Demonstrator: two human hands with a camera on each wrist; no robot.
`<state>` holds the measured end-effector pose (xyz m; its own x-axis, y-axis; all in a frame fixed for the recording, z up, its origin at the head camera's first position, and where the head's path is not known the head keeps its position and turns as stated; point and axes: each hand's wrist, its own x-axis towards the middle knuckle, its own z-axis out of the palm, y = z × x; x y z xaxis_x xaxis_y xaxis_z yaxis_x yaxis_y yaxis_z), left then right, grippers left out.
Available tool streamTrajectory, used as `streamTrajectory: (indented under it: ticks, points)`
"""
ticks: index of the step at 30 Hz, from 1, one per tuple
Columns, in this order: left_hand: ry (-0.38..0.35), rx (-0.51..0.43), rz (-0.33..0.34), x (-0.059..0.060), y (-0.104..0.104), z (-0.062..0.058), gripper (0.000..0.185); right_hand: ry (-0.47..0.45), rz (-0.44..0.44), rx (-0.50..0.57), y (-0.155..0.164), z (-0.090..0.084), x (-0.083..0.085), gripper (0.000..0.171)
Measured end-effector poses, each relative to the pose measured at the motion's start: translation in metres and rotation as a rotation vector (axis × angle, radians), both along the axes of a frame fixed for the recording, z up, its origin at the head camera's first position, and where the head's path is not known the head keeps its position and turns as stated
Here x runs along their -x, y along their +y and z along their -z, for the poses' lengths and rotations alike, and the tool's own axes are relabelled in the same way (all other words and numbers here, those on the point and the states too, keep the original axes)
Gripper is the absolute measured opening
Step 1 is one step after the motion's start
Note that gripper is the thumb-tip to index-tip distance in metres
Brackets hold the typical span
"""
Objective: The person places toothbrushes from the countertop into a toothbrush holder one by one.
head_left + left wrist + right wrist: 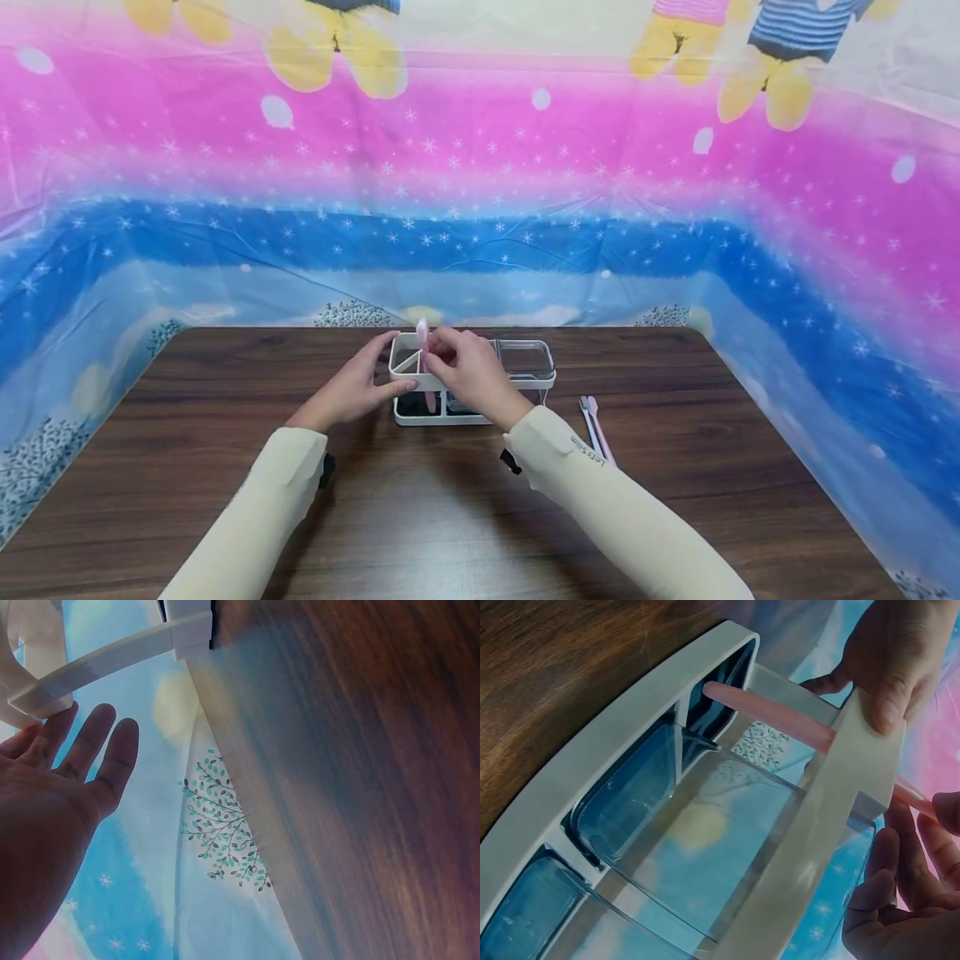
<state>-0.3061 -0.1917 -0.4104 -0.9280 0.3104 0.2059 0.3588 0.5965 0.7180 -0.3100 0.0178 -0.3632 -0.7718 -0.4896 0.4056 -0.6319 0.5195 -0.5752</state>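
Note:
A white two-tier toothbrush holder [543, 381] stands near the table's far edge. My left hand [352, 387] holds its left end, with the thumb on the front of the upper rim [810, 859] and the fingers at the back. In the left wrist view, the fingertips [64, 712] touch the white frame. With thumb and fingers, my right hand [472, 371] pinches a pink toothbrush [769, 716] near its head. The brush stands bristle end up through a left compartment, its handle end reaching down to the dark-lined base. Clear cups [637, 795] sit in the other openings.
To the right of the holder, a greyish toothbrush [590, 425] and a pink toothbrush [600, 425] lie side by side, partly behind my right sleeve. The brown wooden table [420, 517] meets a printed pink and blue cloth [480, 242] at its far edge.

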Motion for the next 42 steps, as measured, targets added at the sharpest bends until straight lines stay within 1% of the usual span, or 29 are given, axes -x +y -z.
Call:
streamTrajectory:
  ticks: [15, 18, 21, 24, 26, 35, 42]
  points:
    - [-0.005, 0.001, 0.004, 0.001, -0.001, 0.001, 0.086, -0.016, 0.002, -0.005, 0.001, 0.004, 0.000, 0.004]
    - [-0.002, 0.012, 0.001, 0.001, -0.001, 0.001, 0.087, -0.020, 0.012, -0.019, 0.003, 0.004, 0.000, 0.009]
    - [0.007, 0.025, -0.004, 0.000, -0.001, 0.000, 0.087, -0.018, 0.027, -0.040, 0.008, 0.003, 0.000, 0.019]
    - [0.009, 0.032, -0.010, 0.000, 0.000, -0.001, 0.087, -0.009, 0.046, -0.060, 0.018, 0.002, 0.001, 0.027]
    - [0.006, 0.033, -0.016, 0.000, 0.000, -0.001, 0.088, -0.002, 0.065, -0.067, 0.026, 0.001, 0.002, 0.029]
    - [-0.014, 0.037, -0.035, 0.000, 0.000, 0.000, 0.092, 0.009, 0.151, -0.059, 0.070, 0.005, 0.010, 0.026]
    - [-0.016, 0.028, -0.027, 0.001, 0.000, 0.000, 0.091, 0.029, 0.205, -0.060, 0.102, 0.001, 0.013, 0.026]
